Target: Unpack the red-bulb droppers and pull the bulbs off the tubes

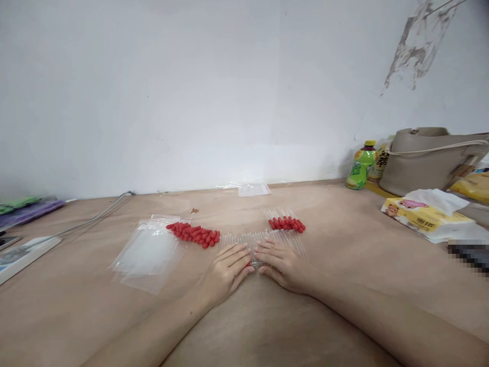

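A row of clear glass tubes point(244, 238) lies on the wooden table point(344, 265) in front of me. My left hand point(225, 272) and my right hand point(280, 265) lie flat on the near end of this row, fingers stretched out and meeting at the middle, where a bit of red shows between them. A pile of red rubber bulbs point(194, 234) lies just left of the tubes. Behind and to the right rest a few droppers with red bulbs fitted point(286, 223).
A stack of clear plastic bags point(148, 252) lies to the left, another bag point(254, 190) by the wall. At the right stand a green bottle point(361, 165), a beige handbag point(428, 158) and a tissue pack point(428, 214). A power strip point(23, 255) and cable sit far left.
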A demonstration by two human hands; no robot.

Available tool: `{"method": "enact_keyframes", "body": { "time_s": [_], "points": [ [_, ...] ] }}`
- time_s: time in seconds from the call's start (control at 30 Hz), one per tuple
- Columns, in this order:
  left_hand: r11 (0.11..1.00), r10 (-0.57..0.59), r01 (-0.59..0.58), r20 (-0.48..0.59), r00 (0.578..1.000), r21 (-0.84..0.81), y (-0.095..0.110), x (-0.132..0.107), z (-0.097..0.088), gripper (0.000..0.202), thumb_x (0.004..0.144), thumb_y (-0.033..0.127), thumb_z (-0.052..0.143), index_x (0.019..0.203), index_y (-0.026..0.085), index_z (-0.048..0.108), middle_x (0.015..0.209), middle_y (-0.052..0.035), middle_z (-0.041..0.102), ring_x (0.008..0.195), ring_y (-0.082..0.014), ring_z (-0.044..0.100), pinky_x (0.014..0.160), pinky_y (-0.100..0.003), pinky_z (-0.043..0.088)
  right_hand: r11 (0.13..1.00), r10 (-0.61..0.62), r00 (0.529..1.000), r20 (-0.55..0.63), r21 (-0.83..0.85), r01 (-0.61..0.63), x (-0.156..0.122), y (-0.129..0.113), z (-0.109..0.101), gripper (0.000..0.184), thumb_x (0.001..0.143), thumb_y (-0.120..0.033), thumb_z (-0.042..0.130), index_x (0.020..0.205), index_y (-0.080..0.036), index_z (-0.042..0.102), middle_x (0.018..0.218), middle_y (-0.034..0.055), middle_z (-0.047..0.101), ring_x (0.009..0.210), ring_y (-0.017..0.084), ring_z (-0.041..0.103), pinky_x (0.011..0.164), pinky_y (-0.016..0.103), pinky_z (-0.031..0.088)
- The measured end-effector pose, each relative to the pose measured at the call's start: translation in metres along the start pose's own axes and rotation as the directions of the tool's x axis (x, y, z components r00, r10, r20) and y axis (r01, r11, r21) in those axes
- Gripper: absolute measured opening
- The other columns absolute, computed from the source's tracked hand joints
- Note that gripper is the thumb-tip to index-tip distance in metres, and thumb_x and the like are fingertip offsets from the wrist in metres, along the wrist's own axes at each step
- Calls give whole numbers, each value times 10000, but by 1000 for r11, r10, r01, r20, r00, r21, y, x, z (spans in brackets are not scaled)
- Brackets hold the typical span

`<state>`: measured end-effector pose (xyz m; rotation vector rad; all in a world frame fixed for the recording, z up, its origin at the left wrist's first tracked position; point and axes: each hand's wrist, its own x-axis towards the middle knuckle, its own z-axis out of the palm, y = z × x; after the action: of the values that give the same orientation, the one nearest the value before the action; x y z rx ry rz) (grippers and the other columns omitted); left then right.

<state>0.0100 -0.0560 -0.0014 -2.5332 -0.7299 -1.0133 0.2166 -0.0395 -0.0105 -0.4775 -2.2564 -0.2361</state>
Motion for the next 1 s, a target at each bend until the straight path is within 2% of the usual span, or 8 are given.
{"method": "enact_keyframes", "body": {
  "time_s": [0.13, 0.4, 0.6, 1.0],
  "points": [
    [1000, 7, -7, 8, 1000, -23, 0, 0, -1, 225, 833, 200, 511, 1041, 149, 581, 979, -74, 671, 1010, -197, 587, 889, -372, 490, 999, -27, 1000, -3, 36, 27, 0, -1, 1, 242, 866, -202, 458, 1073, -144, 570, 1029, 80, 652, 981, 155, 595, 925, 322, 468],
    [992, 29, -11, 147, 989, -125, 4, 0, -8, 172, 833, 165, 480, 971, 146, 580, 993, -72, 659, 1027, -173, 572, 970, -358, 429, 991, -135, 991, -12, 2, 135, 0, -5, -5, 152, 846, -157, 484, 948, -118, 590, 963, 89, 664, 986, 154, 587, 951, 293, 449],
    [991, 49, -32, 133, 990, -129, 3, -3, -10, 157, 840, 170, 455, 935, 154, 579, 968, -80, 665, 989, -175, 593, 964, -385, 427, 984, -174, 984, 21, -32, 175, -3, -5, -7, 172, 854, -148, 472, 990, -116, 573, 972, 85, 661, 1013, 141, 571, 982, 294, 429],
    [990, 104, -91, 131, 986, -103, 6, -7, -14, 127, 827, 169, 506, 936, 140, 564, 964, -75, 669, 1009, -172, 582, 978, -361, 420, 970, -226, 973, 50, -78, 230, -7, -9, -16, 219, 858, -130, 459, 1035, -93, 582, 1026, 87, 651, 1058, 169, 551, 989, 328, 428]
  ]
}}
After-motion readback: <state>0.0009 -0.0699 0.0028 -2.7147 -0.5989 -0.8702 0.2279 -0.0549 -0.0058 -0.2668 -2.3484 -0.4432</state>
